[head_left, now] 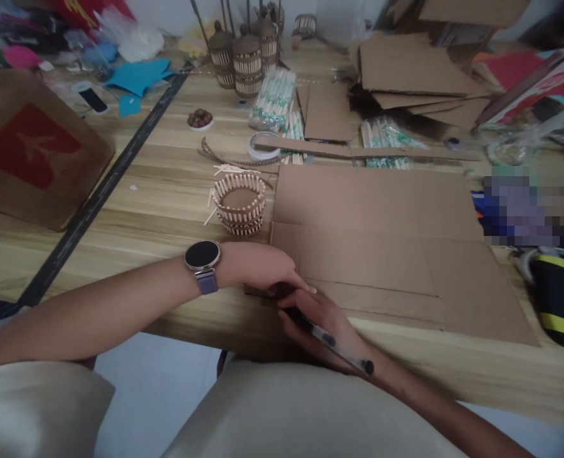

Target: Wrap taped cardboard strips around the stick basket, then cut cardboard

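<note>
A large flat sheet of brown cardboard (368,254) lies before me, with thin straight lines across its lower part. My left hand (263,264), with a watch on its wrist, rests at the sheet's lower left corner. Its index finger is stretched out over the cardboard, apart from the thumb; the other fingers are mostly hidden. Close beside it, my right hand (327,324) is closed around a black pen (330,337). The pen's tip is hidden by the fingers. Just beyond my left hand stands a small round basket (240,203) of short wooden sticks and cardboard bands.
Loose sticks lie by the basket. Behind are a tape roll (263,146), a cardboard strip (320,147), packs of sticks (273,98), a bowl of brown balls (200,119) and stick lanterns (247,63). A box (38,146) stands left; a black-yellow object (561,302) lies right.
</note>
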`<state>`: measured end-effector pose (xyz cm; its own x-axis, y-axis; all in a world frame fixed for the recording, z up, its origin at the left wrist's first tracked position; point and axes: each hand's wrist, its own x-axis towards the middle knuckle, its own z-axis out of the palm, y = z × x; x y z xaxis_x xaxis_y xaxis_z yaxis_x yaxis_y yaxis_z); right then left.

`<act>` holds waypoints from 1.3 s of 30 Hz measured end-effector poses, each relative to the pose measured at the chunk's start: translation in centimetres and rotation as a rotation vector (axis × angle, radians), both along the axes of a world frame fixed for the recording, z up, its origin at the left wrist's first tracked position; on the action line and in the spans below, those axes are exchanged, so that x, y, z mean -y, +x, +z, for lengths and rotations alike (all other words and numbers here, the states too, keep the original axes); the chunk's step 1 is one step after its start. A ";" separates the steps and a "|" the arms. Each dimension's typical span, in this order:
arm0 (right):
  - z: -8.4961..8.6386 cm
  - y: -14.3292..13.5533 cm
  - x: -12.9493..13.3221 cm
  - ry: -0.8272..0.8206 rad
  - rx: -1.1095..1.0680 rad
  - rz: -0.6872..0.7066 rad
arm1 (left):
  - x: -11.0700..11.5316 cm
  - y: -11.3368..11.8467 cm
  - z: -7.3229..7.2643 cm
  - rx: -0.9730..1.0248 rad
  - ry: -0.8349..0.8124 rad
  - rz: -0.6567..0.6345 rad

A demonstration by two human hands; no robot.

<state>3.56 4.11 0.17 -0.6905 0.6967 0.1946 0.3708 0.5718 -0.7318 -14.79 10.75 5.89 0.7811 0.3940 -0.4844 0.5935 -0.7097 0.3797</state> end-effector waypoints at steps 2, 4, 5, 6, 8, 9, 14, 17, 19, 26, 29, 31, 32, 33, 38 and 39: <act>0.2 1.0 0.0 -0.001 -0.035 -0.027 | -0.1 0.0 -0.1 0.004 -0.017 -0.012; 0.3 2.1 0.0 -0.006 -0.056 -0.054 | -0.2 -0.1 -0.3 0.018 -0.025 -0.016; 0.3 2.8 0.0 -0.010 -0.059 -0.074 | -0.2 -0.1 -0.3 0.023 -0.026 -0.014; 0.4 3.5 0.1 -0.007 -0.065 -0.104 | -0.2 -0.2 -0.4 0.026 -0.023 -0.010; 0.7 4.7 0.2 -0.007 -0.051 -0.188 | -0.2 -0.2 -0.4 0.020 -0.011 -0.005; 1.0 5.3 0.3 -0.012 -0.033 -0.228 | -0.2 -0.2 -0.4 0.007 -0.010 -0.008; 1.8 5.8 0.6 -0.069 -0.013 -0.262 | -0.3 -0.1 -0.2 -0.025 -0.027 -0.003; 1.4 4.1 0.3 -0.067 -0.089 -0.128 | -0.3 0.0 -0.2 -0.005 -0.014 -0.002; 1.1 2.7 0.0 -0.084 -0.101 -0.035 | -0.3 0.1 -0.2 0.002 -0.021 -0.008; 0.1 -0.1 -0.3 -0.094 -0.062 0.065 | -0.2 0.1 -0.2 -0.003 -0.015 0.001; -0.1 -0.3 -0.3 -0.096 -0.044 0.052 | -0.2 0.0 -0.4 0.007 -0.011 -0.005; -0.2 -0.4 -0.3 -0.093 -0.061 0.055 | -0.2 0.0 -0.4 0.013 -0.004 -0.007; -0.2 -0.4 -0.3 -0.093 -0.068 0.060 | -0.2 0.0 -0.4 0.019 -0.004 -0.010; -0.2 -0.5 -0.3 -0.092 -0.069 0.065 | -0.2 0.0 -0.4 0.023 -0.005 -0.014; -0.2 -0.2 -0.3 -0.078 -0.095 0.057 | -0.1 0.1 -0.2 0.018 0.004 -0.026; -0.1 -0.1 -0.3 -0.083 -0.098 0.048 | -0.1 0.1 -0.2 0.014 0.004 -0.020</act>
<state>3.45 4.36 0.04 -0.7039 0.6798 0.2058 0.2690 0.5233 -0.8086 -14.71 10.87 5.69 0.7952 0.3805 -0.4721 0.5742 -0.7225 0.3850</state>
